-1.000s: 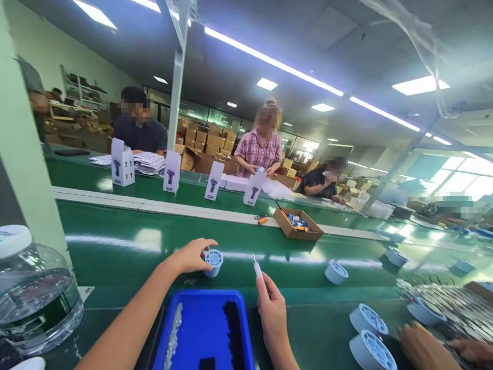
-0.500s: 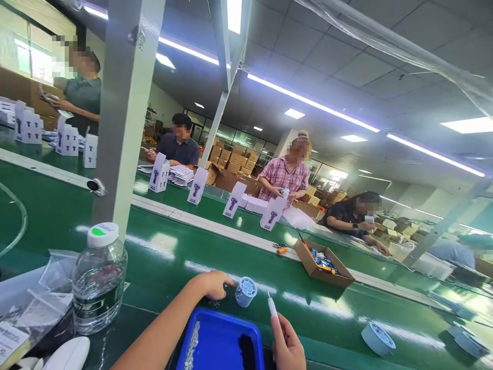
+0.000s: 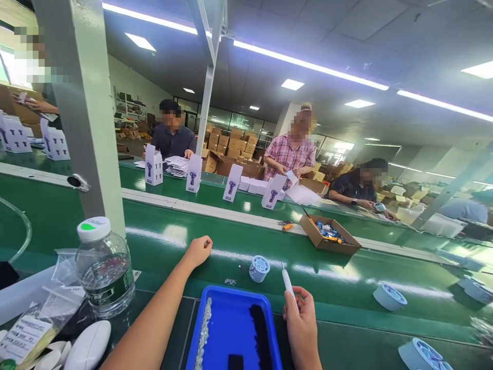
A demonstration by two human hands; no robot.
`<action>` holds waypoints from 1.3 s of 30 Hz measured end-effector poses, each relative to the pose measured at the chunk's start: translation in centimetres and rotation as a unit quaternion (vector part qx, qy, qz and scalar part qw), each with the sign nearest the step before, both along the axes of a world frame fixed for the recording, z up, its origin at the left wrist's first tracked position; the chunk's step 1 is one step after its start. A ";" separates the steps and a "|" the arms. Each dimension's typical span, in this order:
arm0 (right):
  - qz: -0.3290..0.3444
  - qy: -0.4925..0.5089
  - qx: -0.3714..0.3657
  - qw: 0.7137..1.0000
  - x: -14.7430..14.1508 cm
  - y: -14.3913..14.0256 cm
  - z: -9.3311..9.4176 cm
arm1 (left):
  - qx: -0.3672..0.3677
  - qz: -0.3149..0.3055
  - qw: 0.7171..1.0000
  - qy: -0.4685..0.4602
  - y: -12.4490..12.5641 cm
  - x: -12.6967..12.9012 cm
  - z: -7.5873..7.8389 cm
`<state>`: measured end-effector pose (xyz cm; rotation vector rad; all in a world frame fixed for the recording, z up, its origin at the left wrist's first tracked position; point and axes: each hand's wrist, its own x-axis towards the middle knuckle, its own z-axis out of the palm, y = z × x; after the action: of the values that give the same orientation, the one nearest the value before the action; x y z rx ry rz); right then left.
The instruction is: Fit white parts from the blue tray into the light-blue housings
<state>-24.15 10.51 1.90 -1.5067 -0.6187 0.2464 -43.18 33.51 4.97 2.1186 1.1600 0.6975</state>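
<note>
My left hand (image 3: 198, 251) rests on the green conveyor belt (image 3: 165, 241) with its fingers curled loosely and nothing in it. A small light-blue round part (image 3: 259, 268) sits on the belt to its right, apart from the hand. My right hand (image 3: 302, 324) grips a white pen-like tool (image 3: 287, 280), tip pointing up, just right of that part. A blue tray (image 3: 231, 329) lies between my forearms, holding a strip of small white pieces and a dark strip.
A clear water bottle (image 3: 100, 267), plastic bags and white oval shells (image 3: 87, 347) sit at the left by a grey post (image 3: 84, 113). More round parts (image 3: 389, 296) ride the belt at right. An open cardboard box (image 3: 329, 235) and white product cartons (image 3: 233, 182) stand beyond; several people work across the line.
My left hand let go of the round part and drew back to the left. The part has drifted right on the belt. My view swung left, then right again.
</note>
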 end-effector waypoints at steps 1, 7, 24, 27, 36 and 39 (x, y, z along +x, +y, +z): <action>0.004 0.016 -0.001 1.000 -0.1 -0.1 0.2 | 0.001 0.003 1.000 -0.011 0.0 0.0 -0.5; -0.084 -0.003 -0.036 0.996 -0.4 -1.0 1.6 | 0.012 0.008 0.998 -0.062 0.0 0.2 -1.2; 0.031 -0.103 -0.019 0.994 2.1 0.0 1.8 | -0.053 -0.028 0.982 -0.177 -1.0 -0.2 0.6; 0.042 -0.098 -0.004 0.994 1.6 -0.1 2.2 | -0.100 -0.030 0.974 -0.202 -1.4 -0.5 1.2; 0.022 -0.069 0.000 0.997 1.1 0.3 2.8 | -0.122 -0.035 0.976 -0.174 -1.0 -0.2 1.7; 0.015 -0.064 0.000 0.998 1.2 0.7 3.1 | -0.103 -0.007 0.985 -0.136 0.4 -0.4 1.3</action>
<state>-23.00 11.17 5.02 -1.5228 -0.7438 0.1732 -43.58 33.92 6.23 1.7949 1.0207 0.7959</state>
